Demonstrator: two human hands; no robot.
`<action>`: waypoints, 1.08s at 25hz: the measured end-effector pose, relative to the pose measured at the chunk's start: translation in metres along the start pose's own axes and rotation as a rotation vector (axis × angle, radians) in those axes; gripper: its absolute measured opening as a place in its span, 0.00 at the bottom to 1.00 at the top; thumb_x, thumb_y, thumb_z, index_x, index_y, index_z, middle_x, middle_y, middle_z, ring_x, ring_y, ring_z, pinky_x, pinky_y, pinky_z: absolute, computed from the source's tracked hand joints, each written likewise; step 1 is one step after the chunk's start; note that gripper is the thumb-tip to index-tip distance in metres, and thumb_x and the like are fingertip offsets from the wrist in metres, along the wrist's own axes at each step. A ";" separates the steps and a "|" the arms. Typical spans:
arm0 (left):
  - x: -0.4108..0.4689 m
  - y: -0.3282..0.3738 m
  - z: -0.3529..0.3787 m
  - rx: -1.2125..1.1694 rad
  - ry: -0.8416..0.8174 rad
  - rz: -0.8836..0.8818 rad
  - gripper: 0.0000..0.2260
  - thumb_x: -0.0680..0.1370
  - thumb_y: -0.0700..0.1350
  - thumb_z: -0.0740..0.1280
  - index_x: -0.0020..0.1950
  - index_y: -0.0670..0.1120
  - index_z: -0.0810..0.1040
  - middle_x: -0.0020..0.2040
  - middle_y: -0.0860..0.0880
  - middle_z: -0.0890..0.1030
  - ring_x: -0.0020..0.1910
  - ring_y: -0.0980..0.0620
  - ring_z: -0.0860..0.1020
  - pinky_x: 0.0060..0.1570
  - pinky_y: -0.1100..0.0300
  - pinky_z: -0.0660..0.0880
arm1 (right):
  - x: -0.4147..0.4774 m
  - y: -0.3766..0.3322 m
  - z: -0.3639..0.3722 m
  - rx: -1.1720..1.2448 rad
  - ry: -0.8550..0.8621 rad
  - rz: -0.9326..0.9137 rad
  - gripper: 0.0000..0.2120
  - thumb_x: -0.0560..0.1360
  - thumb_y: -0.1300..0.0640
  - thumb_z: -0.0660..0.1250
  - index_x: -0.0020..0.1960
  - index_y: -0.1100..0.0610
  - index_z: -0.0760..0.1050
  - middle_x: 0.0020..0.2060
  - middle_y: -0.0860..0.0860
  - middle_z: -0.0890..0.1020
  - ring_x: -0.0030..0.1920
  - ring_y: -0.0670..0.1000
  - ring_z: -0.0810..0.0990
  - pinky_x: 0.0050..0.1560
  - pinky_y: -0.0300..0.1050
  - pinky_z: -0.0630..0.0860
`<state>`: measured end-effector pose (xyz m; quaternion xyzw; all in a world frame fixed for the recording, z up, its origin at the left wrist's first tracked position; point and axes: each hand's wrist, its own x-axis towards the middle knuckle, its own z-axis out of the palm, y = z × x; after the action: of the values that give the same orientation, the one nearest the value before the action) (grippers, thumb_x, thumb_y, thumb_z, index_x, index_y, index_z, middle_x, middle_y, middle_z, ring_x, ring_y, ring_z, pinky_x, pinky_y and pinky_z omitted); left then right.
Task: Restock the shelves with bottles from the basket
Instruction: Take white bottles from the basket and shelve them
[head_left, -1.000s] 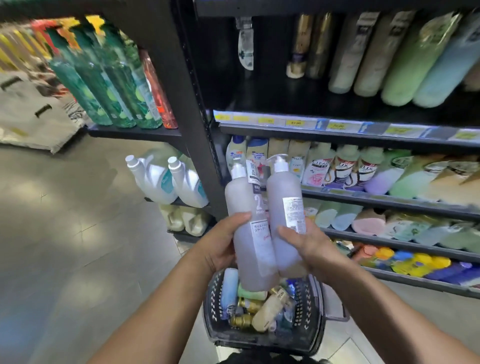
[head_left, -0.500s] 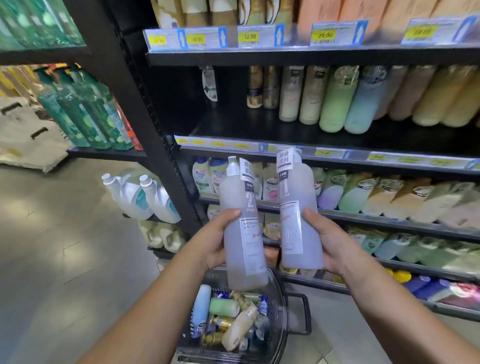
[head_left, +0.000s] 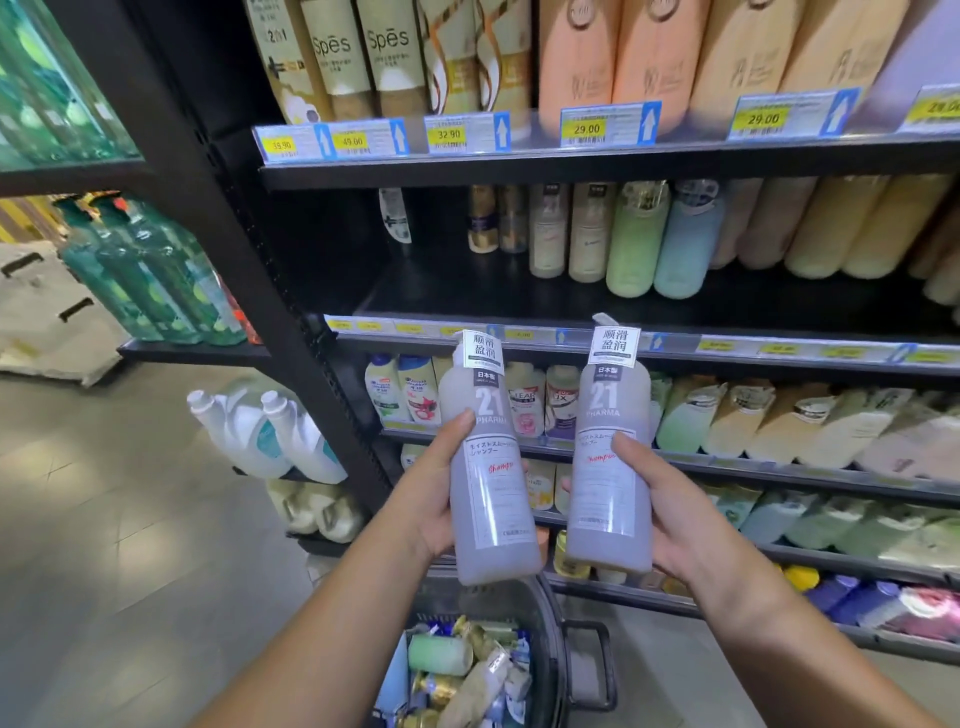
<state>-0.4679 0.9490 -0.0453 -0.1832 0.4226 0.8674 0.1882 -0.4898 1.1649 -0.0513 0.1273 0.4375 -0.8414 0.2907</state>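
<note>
While the left hand (head_left: 423, 512) grips one grey bottle (head_left: 491, 483), the right hand (head_left: 691, 525) grips a second grey bottle (head_left: 610, 467).

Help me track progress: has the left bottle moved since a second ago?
Yes. The left bottle rose: its top now reaches the price rail it sat below earlier.

Count: 2 grey bottles (head_left: 493, 499), centre; 1 basket (head_left: 548, 623), bottom centre; 2 white jugs (head_left: 249, 431), left; 2 Spēs bottles (head_left: 337, 57), top.
</note>
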 end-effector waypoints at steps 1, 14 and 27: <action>0.003 0.003 0.002 -0.019 0.010 0.007 0.26 0.67 0.60 0.72 0.55 0.42 0.78 0.44 0.39 0.80 0.39 0.43 0.81 0.43 0.50 0.79 | 0.003 -0.002 0.002 -0.003 0.012 -0.001 0.21 0.66 0.51 0.69 0.55 0.61 0.77 0.44 0.62 0.82 0.42 0.59 0.82 0.42 0.54 0.81; 0.045 0.072 -0.016 -0.111 -0.057 0.036 0.24 0.67 0.58 0.71 0.51 0.40 0.82 0.45 0.42 0.81 0.37 0.46 0.81 0.41 0.51 0.80 | 0.071 -0.074 0.060 -0.998 0.298 -0.340 0.23 0.61 0.54 0.79 0.53 0.51 0.75 0.44 0.51 0.83 0.42 0.53 0.83 0.44 0.51 0.80; 0.062 0.097 -0.043 -0.261 0.017 0.123 0.25 0.68 0.62 0.72 0.54 0.44 0.77 0.45 0.42 0.79 0.41 0.44 0.80 0.49 0.48 0.78 | 0.157 -0.145 0.091 -1.597 0.330 -0.808 0.36 0.62 0.59 0.77 0.67 0.50 0.68 0.58 0.53 0.71 0.53 0.55 0.72 0.54 0.48 0.71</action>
<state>-0.5617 0.8697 -0.0352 -0.1873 0.3181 0.9234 0.1055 -0.6989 1.0964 0.0245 -0.1561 0.9377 -0.2969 -0.0910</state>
